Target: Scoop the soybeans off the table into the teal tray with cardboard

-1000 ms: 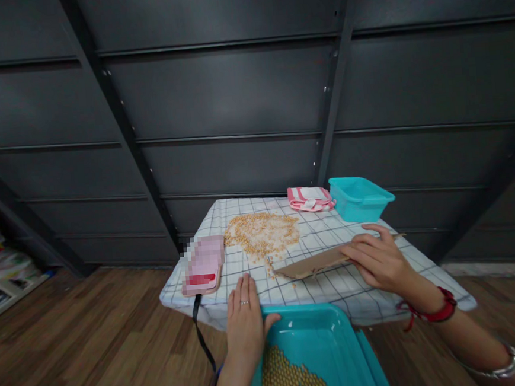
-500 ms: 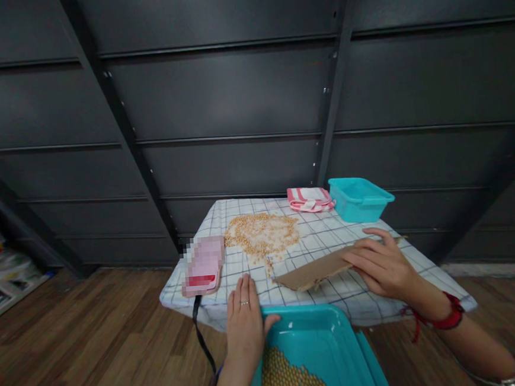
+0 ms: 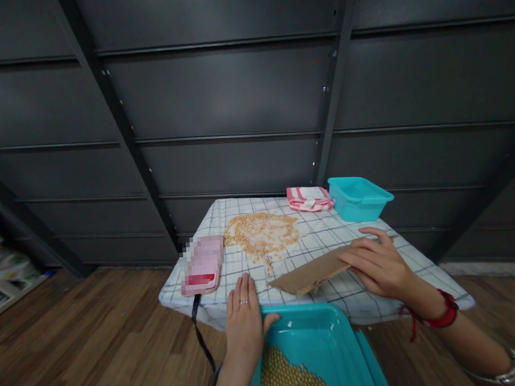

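My left hand (image 3: 246,325) grips the far left rim of a teal tray (image 3: 327,342) held below the table's near edge; yellow grains (image 3: 290,383) lie in the tray. My right hand (image 3: 379,264) is closed on a strip of brown cardboard (image 3: 310,271), tilted with its long edge on the checked tablecloth (image 3: 336,291) near the front of the table. A pile of yellow grains (image 3: 263,234) is spread on the cloth just beyond the cardboard's left end.
A pink phone (image 3: 203,264) with a dark strap lies at the table's left front corner. A folded pink-and-white cloth (image 3: 308,198) and a small teal tub (image 3: 358,197) sit at the back right. A dark metal wall stands behind; wooden floor surrounds the table.
My right hand has drawn the cardboard slightly toward me and to the left across the cloth. My left hand and the tray have stayed put.
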`<state>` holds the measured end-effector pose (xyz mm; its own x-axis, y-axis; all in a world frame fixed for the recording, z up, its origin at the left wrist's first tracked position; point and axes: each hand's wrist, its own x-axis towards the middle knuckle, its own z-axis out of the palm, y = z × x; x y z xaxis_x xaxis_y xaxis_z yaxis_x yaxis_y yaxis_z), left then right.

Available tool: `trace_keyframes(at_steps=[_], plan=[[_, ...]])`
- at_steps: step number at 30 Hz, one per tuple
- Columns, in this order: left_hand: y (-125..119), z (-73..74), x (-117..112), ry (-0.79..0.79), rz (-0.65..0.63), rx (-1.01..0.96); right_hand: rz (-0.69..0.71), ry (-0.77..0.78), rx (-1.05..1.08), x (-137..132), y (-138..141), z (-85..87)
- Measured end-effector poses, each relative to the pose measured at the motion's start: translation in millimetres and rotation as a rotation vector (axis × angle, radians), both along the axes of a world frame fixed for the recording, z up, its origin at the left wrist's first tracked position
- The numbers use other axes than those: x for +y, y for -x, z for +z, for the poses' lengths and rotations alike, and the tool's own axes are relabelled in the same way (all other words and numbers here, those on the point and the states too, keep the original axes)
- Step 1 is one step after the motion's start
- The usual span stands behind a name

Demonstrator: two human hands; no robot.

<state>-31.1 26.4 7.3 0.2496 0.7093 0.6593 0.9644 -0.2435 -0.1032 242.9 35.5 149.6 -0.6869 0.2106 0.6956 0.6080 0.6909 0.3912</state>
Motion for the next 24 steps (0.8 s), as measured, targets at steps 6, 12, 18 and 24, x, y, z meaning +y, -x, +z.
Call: trace_keyframes(at_steps=[6, 12, 18, 24], plan=[[0, -0.6, 0, 0.006, -0.011, -0.001, 0.026, -0.002, 0.023, 3, 8, -0.8], [1, 3.3, -1, 0.003, -0.002, 0.021, 0.043, 0.032, 0.013, 0, 4, -0.9], [0, 3.2, -1, 0.001, -0.011, 0.019, 0.05, 0.037, -0.014, -7, -8, 0.5], [0, 3.9, -1, -0.008, -0.028, 0.008, 0.026, 0.077, -0.017, -20, -11, 5.2]])
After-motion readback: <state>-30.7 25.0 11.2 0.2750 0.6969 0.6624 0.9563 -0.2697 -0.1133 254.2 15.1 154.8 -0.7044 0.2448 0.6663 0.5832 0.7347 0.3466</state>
